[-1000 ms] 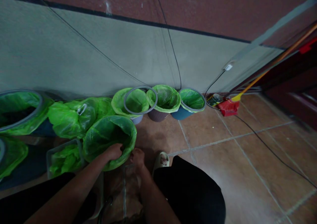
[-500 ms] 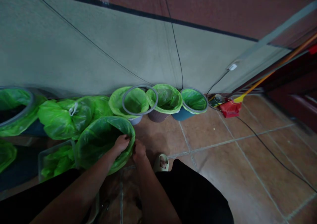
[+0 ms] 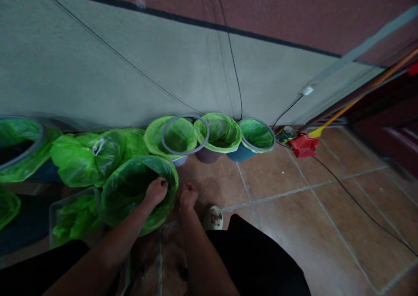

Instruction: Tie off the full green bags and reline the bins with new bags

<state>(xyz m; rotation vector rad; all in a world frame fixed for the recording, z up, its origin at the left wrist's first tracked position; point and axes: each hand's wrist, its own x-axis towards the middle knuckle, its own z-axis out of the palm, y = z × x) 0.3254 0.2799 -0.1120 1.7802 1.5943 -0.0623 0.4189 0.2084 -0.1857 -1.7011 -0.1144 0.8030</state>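
Note:
A bin lined with a green plastic bag (image 3: pixel 130 187) stands on the floor right in front of me. My left hand (image 3: pixel 156 190) is closed on the bag's near right rim. My right hand (image 3: pixel 187 198) is curled into a loose fist just right of that rim, beside the bin's outer edge; what its fingers hold is hidden. A slipper (image 3: pixel 214 217) on my foot shows just right of my right hand.
Three more green-lined bins (image 3: pixel 176 137) (image 3: pixel 218 132) (image 3: pixel 256 137) line the wall, one with a loose grey ring. Tied green bags (image 3: pixel 88 154) and other lined bins (image 3: pixel 19 145) sit left. A red dustpan (image 3: pixel 302 143), an orange-handled broom and black cables lie right.
My left hand has slid up along the bag's rim. My right hand has lifted away from the bin to the right. The view has shifted slightly.

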